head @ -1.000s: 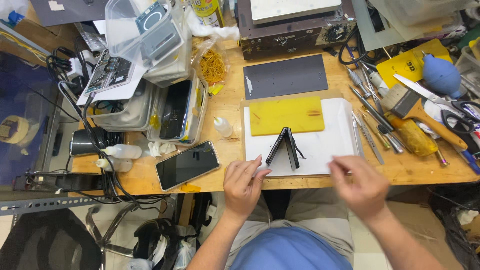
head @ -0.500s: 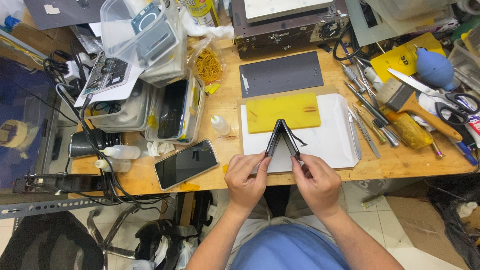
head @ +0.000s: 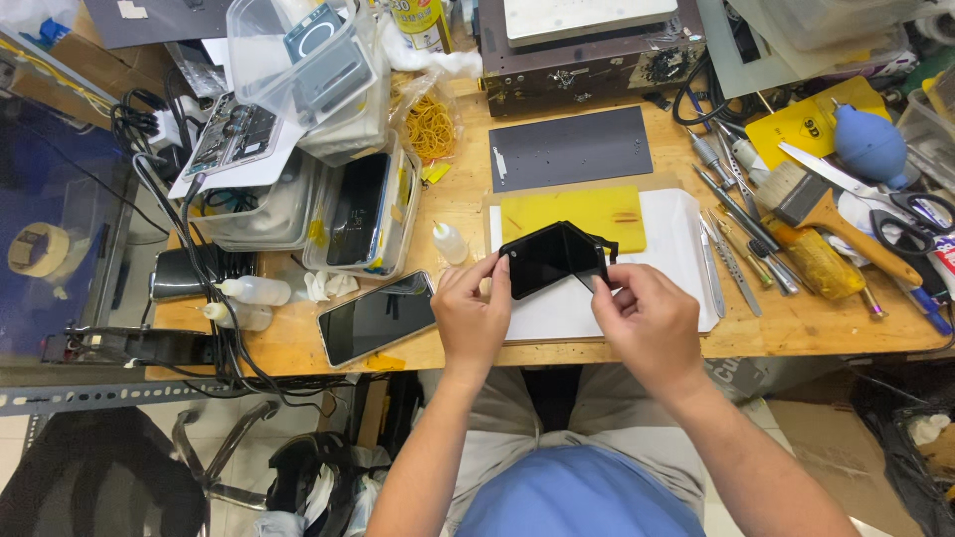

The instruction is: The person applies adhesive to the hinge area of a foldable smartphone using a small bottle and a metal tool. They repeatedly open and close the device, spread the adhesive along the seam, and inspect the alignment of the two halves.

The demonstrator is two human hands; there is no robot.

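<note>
Both my hands hold a black foldable phone (head: 553,259), half folded, lifted a little above the white mat (head: 676,261) at the front of the wooden bench. My left hand (head: 472,316) grips its left edge with thumb and fingers. My right hand (head: 645,320) pinches its right lower edge. Behind the phone lies a yellow pad (head: 607,214), and further back a dark grey plate (head: 569,148).
A flat phone (head: 376,317) lies screen up to the left, next to a small dropper bottle (head: 449,242) and plastic trays (head: 364,212). Screwdrivers and tweezers (head: 738,221), a brush (head: 824,212), scissors (head: 910,215) and a blue blower (head: 868,142) crowd the right side. A metal box (head: 587,60) stands at the back.
My right hand came in from the right and took the phone's edge. Both hands lifted the phone off the mat and tilted it toward me.
</note>
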